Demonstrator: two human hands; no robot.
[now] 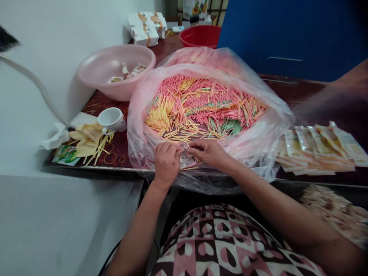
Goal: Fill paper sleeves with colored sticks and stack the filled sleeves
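My left hand (pixel 166 163) and my right hand (pixel 205 152) meet at the front of the table, and the fingers of both pinch a small printed packet (pixel 186 156) between them. Just beyond my fingers, a large clear plastic bag (pixel 138 142) lies open, its rim rolled back. It holds a heap of thin pink, yellow and green sticks (pixel 201 105). A few loose sticks lie near the packet. The packet's contents are hidden.
A pale pink basin (pixel 97 69) holding paper pieces and a red bowl (pixel 199 36) stand behind the bag. To the left are a white cup (pixel 112 119) and crumpled yellow material (pixel 86 138). Overlapping printed packets (pixel 316 149) lie to the right, beneath a blurred arm (pixel 324 97).
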